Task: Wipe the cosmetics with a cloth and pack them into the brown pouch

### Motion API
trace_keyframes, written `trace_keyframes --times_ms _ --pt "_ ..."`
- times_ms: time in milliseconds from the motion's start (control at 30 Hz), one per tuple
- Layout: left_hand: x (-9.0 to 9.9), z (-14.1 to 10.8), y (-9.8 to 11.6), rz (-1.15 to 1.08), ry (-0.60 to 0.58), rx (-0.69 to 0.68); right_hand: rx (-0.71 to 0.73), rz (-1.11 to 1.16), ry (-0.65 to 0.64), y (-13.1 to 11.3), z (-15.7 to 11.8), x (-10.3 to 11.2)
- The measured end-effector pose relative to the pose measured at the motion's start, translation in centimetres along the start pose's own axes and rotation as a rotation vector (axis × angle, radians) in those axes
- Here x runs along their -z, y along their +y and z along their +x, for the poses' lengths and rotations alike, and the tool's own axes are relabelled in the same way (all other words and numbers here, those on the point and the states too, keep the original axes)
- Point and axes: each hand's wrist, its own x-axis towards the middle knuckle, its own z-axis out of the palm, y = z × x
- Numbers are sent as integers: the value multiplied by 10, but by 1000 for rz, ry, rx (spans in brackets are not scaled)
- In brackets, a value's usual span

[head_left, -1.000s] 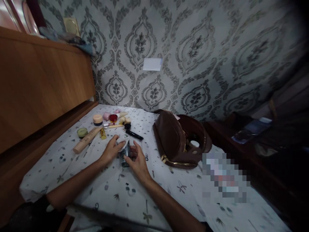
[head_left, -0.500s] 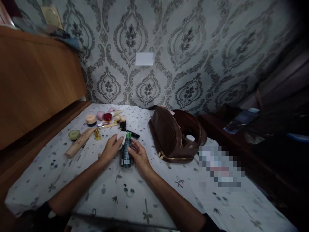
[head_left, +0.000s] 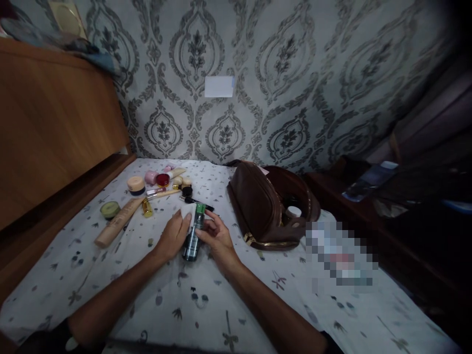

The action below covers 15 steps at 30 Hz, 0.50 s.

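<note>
A dark bottle with a green cap [head_left: 192, 238] is held between my hands, tilted a little to the right at its top. My right hand [head_left: 220, 239] grips it from the right, thumb across its front. In my left hand [head_left: 173, 235] is a white cloth or tissue [head_left: 187, 211], pressed to the bottle's upper left side; the left fingers are partly hidden behind it. Just beyond the bottle lies a black makeup brush [head_left: 201, 203].
Cosmetics lie at left: a beige tube [head_left: 117, 223], green jar [head_left: 109, 210], peach jar [head_left: 136, 185], red jar [head_left: 162, 180] and gold lipstick [head_left: 147, 208]. An open brown bag [head_left: 254, 204] stands at right, near a pixelated item [head_left: 341, 255]. A wooden cabinet [head_left: 59, 113] borders the left.
The bottle has gone from nearly upright to leaning, its base shifting slightly left and its cap right. Both hands moved with it, the cloth staying against its side. The view shifted slightly.
</note>
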Motion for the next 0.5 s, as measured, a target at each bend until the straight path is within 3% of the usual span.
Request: trace_keyframes --times_ms 233,500 --pt "2 -4 -4 19 -139 -31 91 -37 141 0 7 8" --pt "14 -6 -3 -1 -322 -6 128 -77 13 -10 2 3"
